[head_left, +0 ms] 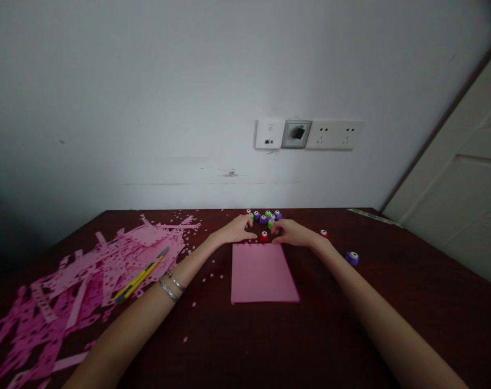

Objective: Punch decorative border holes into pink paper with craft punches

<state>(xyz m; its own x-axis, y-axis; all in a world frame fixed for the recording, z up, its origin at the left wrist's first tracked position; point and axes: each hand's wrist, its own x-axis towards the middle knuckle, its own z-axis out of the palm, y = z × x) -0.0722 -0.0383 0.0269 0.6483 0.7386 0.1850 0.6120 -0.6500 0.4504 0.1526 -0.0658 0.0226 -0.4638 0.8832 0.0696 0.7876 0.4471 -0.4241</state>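
Observation:
A pink sheet of paper [264,275] lies on the dark table, with small punched holes along its far edge. Just beyond that edge stands a red punch [264,236], between my two hands. My left hand [238,229] is to its left, thumb and fingers apart, holding nothing. On the right, my right hand [288,232] has its fingers apart and curved, its fingertips near a green punch [271,223]; nothing is held in it. Several purple, green and red punches, including a purple one [263,219], cluster behind the hands.
Punched pink strips [144,243] are heaped at the left, with a yellow cutter [142,274] on them and tiny pink cutouts scattered around. At the right are a purple punch [352,258], another red punch [324,233] and a thin strip [373,217] near the wall.

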